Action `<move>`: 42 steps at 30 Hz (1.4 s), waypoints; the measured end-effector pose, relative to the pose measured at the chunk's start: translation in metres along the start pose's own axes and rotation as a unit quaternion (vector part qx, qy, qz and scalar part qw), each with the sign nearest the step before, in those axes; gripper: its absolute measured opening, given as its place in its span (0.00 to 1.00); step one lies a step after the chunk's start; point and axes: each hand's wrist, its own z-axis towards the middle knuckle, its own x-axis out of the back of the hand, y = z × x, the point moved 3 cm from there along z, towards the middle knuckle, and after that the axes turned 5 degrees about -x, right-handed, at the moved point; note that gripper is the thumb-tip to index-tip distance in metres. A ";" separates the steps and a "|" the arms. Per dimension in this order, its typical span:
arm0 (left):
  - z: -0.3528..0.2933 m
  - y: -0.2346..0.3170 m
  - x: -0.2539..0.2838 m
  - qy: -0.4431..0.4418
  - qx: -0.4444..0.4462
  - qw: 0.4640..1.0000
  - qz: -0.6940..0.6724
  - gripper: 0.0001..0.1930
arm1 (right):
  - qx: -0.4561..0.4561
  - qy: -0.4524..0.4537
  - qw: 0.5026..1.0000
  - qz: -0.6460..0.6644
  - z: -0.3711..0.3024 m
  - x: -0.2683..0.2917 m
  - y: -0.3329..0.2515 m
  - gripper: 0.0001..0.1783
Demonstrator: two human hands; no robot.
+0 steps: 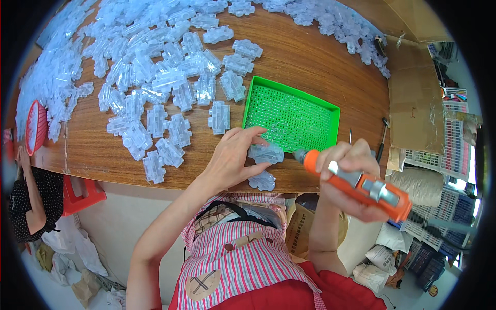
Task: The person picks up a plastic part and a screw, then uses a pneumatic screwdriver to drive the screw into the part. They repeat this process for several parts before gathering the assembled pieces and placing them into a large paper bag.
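Ops: Where's the part, and what's your grip?
Me: Clear plastic part [267, 153] is on the table [361, 98], right under my left hand [230, 155]. Narrow grip: fingers along its far side, thumb by its near side. Its right end sticks out past my fingertips.

Ops: Other hand?
Me: Right hand [356, 161] is wrapped around an orange powered screwdriver [361, 188]. Tip points left, just beside the part's right end. Contact or small gap, can't tell from this angle.

Ops: What's tight?
Me: Near side. A second clear part [262, 181] lies just below my thumb, close to the table's front edge. Far side, the green perforated tray [310, 119] sits just beyond the part; my fingers overlap its near left corner in view.

Ops: Sides?
Me: Left, bare wood by my wrist, then loose clear parts [170, 80], thickening toward the far left. Right, wood past the tray, with a black-handled tool [383, 140] before the cardboard wall [413, 93]. Driver's cable [434, 232] trails off its rear, to the right.

Ops: Further out?
Me: Another clear heap [341, 28] beyond the tray; red basket [37, 129] at the far left edge.
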 end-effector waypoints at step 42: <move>-0.017 0.012 0.047 0.061 0.067 0.977 0.191 0.12 | -0.010 0.096 0.980 -0.172 0.000 0.036 0.025 0.49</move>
